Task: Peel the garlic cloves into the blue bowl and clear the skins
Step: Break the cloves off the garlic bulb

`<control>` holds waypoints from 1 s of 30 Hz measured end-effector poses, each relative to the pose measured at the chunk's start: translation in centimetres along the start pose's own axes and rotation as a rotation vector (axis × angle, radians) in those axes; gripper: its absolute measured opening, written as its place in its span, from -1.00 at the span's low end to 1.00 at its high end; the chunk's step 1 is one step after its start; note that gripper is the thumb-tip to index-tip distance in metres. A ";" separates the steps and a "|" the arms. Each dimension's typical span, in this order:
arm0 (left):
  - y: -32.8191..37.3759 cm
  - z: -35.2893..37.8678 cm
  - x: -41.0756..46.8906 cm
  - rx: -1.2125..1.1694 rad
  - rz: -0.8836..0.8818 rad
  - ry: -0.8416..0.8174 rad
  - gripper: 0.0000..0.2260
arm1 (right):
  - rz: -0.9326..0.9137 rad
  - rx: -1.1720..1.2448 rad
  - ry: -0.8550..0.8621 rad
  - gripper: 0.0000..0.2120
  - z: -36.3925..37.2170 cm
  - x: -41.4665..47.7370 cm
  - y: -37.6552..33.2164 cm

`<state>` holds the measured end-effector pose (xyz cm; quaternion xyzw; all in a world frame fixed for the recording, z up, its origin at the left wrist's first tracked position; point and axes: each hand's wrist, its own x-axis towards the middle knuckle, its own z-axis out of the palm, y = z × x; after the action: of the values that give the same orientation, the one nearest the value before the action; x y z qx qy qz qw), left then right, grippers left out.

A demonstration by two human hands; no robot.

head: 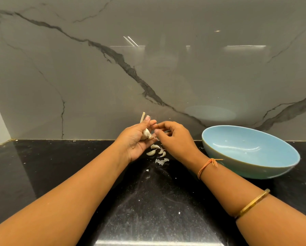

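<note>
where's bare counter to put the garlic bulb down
Widest bare counter lies left of the left hand gripping the garlic bulb, back to the wall. Another patch between the forearms. Crowded: loose cloves and skin under the hands; blue bowl fills the right.

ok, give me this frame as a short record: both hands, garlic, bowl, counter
left hand: holds garlic bulb, stem up
right hand: fingers curled, pinching a pale piece beside the bulb; clove or skin, cannot tell
loose cloves: a few on the counter, under the hands
skin scrap: on the counter, just nearer than the cloves
blue bowl: right of the hands, on the counter, no cloves inside
counter: black, flecked with white bits
</note>
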<state>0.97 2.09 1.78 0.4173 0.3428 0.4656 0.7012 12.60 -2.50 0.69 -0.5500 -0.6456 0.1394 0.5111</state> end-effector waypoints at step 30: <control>-0.3 1.3 -1.0 -0.057 0.077 -0.080 -0.70 | 0.010 0.166 0.147 -0.68 1.7 0.0 -1.0</control>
<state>1.89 0.69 2.12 0.4284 0.2848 0.4846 0.7074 10.65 -2.27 0.71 -0.5179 -0.5897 0.1542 0.6002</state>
